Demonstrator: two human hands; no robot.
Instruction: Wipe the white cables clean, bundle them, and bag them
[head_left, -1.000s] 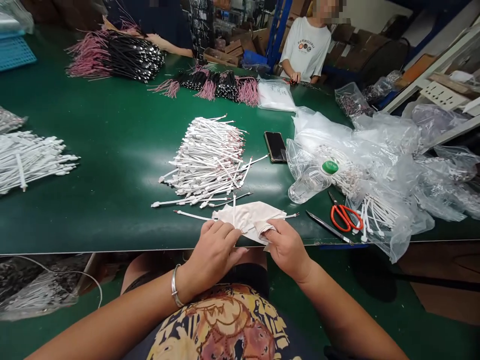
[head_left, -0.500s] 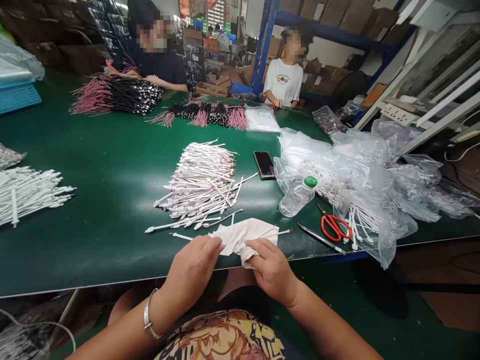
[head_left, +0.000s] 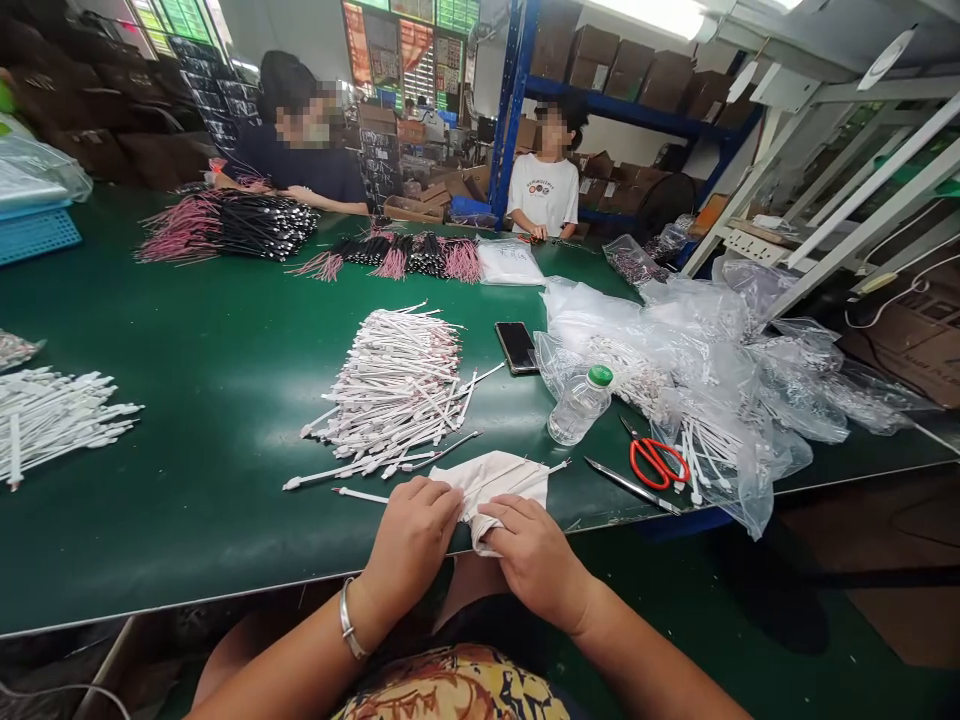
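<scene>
Right hand (head_left: 536, 540) pinched firmly round bunched white cloth (head_left: 499, 475), likely steadying it; left hand (head_left: 418, 522) curled at left edge — hold hidden. White cable pile (head_left: 397, 385) just beyond — presumably for easy reach.

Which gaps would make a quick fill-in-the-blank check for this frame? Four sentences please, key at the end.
1. The right grip holds a curled fold of the pale cloth at the edge of the ____ table.
2. The scissors have ____ handles.
3. The phone lies with its screen facing ____.
4. The bracelet circles the person's ____ wrist.

Missing words: green; red; up; left.
</scene>
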